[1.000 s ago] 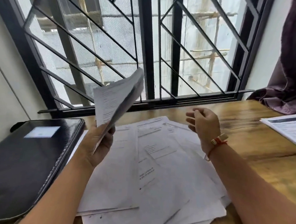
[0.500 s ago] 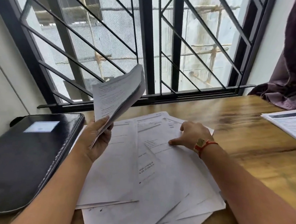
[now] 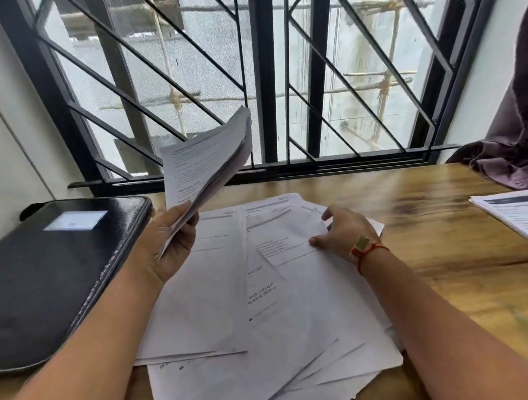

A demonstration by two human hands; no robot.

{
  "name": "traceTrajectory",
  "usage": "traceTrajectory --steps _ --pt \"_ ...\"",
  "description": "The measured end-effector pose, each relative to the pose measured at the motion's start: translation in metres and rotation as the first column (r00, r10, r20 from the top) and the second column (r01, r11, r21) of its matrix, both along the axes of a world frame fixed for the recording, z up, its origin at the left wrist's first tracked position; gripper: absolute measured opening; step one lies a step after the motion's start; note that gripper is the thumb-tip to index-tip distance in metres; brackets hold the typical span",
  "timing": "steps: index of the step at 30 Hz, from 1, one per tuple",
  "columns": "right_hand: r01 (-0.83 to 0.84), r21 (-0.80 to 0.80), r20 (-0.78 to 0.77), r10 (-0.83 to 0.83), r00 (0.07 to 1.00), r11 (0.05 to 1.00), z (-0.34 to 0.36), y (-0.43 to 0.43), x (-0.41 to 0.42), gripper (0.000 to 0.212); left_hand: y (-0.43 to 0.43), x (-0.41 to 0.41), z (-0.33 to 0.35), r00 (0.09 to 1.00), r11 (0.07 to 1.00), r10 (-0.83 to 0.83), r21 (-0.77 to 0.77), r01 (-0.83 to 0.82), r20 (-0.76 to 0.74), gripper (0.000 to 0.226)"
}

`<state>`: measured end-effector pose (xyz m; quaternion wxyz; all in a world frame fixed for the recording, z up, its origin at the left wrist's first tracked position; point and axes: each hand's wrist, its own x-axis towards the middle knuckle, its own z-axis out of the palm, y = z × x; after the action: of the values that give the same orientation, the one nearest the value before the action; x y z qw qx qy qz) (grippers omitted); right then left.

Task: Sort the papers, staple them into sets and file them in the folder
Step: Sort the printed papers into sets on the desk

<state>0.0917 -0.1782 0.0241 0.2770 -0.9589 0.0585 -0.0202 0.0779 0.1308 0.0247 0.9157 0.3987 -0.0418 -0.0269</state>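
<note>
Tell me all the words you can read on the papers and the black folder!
"oil": likely, on the middle loose sheet; the rest is blurred.
On the stack in the left hand: too small.
On the label of the black folder: blurred.
On the far-right papers: blurred.

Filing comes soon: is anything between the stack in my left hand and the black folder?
Nothing visible does. The folder lies closed just left of the left hand gripping the stack, nothing on top; it needs opening first.

Papers (image 3: 295,325) fanned out, folder (image 3: 35,278) (black) closed
</note>
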Motion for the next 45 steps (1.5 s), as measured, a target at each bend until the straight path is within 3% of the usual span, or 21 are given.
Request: traceTrajectory --steps 8,14,17,19,21,23,27,28,30,36,42,45 --pt "0.07 0.103 0.113 -0.082 0.99 0.992 -0.008 -0.004 0.009 0.034 0.001 0.001 -0.001 1.0 1.0 0.029 0.009 -0.029 0.004 0.137" --pt "0.124 0.07 0.244 -0.138 0.96 0.99 -0.015 -0.007 0.016 0.03 0.002 0.003 -0.002 0.999 0.999 0.039 0.005 -0.039 -0.007 0.13" --pt "0.084 -0.083 0.437 -0.039 0.898 0.993 -0.012 0.004 0.01 0.03 0.0 0.002 -0.002 0.997 0.998 0.067 -0.005 -0.067 -0.032 0.083" --pt "-0.13 -0.109 0.485 0.167 0.858 0.986 -0.004 0.022 -0.003 0.021 -0.003 -0.001 -0.002 0.995 0.997 0.079 -0.009 -0.079 -0.055 0.054" --pt "-0.37 -0.148 0.41 0.397 0.821 0.917 -0.001 0.044 -0.022 0.027 -0.006 -0.001 -0.002 0.993 0.996 0.094 0.016 -0.093 -0.065 0.047" --pt "-0.508 -0.194 0.274 0.544 0.793 0.839 -0.004 0.064 -0.036 0.037 -0.006 -0.001 -0.002 0.991 0.993 0.11 0.046 -0.106 -0.081 0.043" --pt "-0.574 -0.275 0.094 0.616 0.782 0.771 -0.012 0.086 -0.048 0.049 -0.006 0.0 -0.006 0.993 0.996 0.091 0.029 -0.089 -0.079 0.067" --pt "-0.582 -0.259 0.074 0.616 0.784 0.771 -0.012 0.088 -0.05 0.048 -0.006 0.001 -0.008 0.991 0.994 0.104 0.024 -0.103 -0.087 0.062" --pt "-0.594 -0.233 0.064 0.621 0.781 0.77 -0.01 0.089 -0.054 0.046 -0.008 0.0 -0.008 0.986 0.992 0.127 0.02 -0.125 -0.11 0.046" --pt "-0.653 -0.206 0.073 0.677 0.732 0.728 -0.001 0.092 -0.063 0.042 -0.009 -0.002 -0.007 0.987 0.993 0.117 -0.001 -0.118 -0.107 0.037" --pt "-0.687 -0.03 0.215 0.676 0.705 0.726 -0.007 0.094 -0.059 0.031 -0.003 0.002 -0.009 0.99 0.992 0.112 -0.04 -0.116 -0.081 0.058" --pt "-0.68 -0.01 0.225 0.664 0.713 0.733 -0.008 0.097 -0.06 0.028 -0.002 0.003 -0.009 0.99 0.992 0.113 -0.038 -0.117 -0.087 0.05"
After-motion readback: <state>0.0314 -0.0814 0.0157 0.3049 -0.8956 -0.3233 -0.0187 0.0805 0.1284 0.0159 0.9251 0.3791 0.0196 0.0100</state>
